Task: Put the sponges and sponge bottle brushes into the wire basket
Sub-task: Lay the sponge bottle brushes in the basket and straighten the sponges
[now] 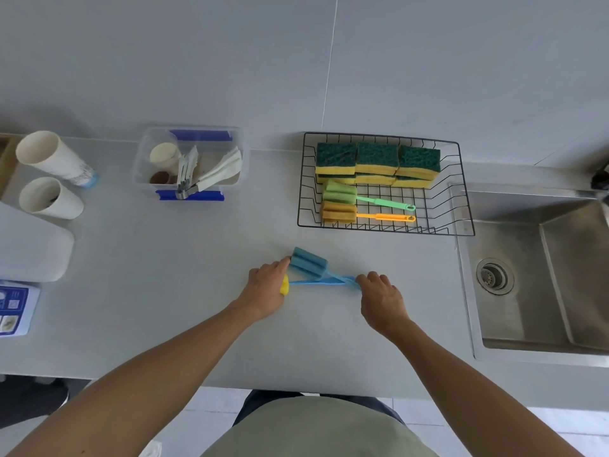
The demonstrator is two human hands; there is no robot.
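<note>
**Two brushes in my hands, two in the basket**

Two brushes are still out on the counter [197, 324], and I have hold of both. My left hand [266, 291] is curled over a yellow sponge head [284, 285], most of it hidden under my palm, with my fingertips touching the near-left end of the blue sponge head [308, 262]. My right hand [382, 296] pinches the two blue handles [333, 280] where they meet, fingers bent down around their right ends. The blue head lies tilted, just beyond the handle that runs to the yellow head.

Farther back and to the right stands the wire basket [461, 206], well apart from my hands. Along its near side lie an orange brush [339, 212] and, just beyond it, a green brush [340, 192], both with heads to the left and handles pointing right. Behind them, against the far side, green-and-yellow sponges [377, 161] sit in a row of three stacks.

To the right of the basket is the steel sink [543, 278]. On the far left of the counter are two white cups [49, 179] and a clear tub [189, 159] with blue clips, holding small items I cannot make out.
</note>
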